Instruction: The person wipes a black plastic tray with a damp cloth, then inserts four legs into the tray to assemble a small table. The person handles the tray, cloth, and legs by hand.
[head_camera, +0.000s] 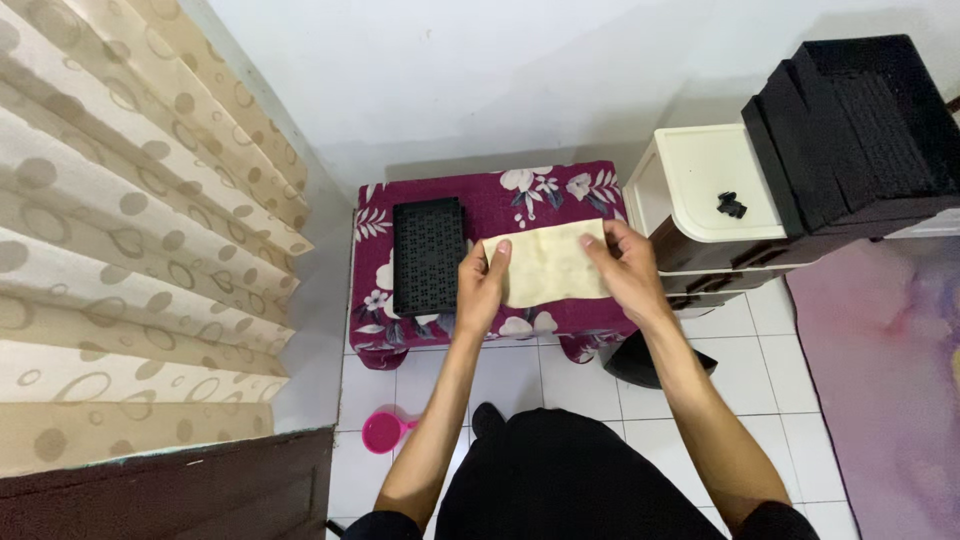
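While the left hand (482, 290) pinches one edge, the right hand (625, 268) grips the other of a cream rectangular cloth (548, 264) above the floral maroon surface (500, 200).

Both arms outstretched, left hand (483, 290) and right hand (625, 270) pinching (fingers curled), level

Tray (429, 255) lies left of cloth (548, 263) on the stool (560, 190).
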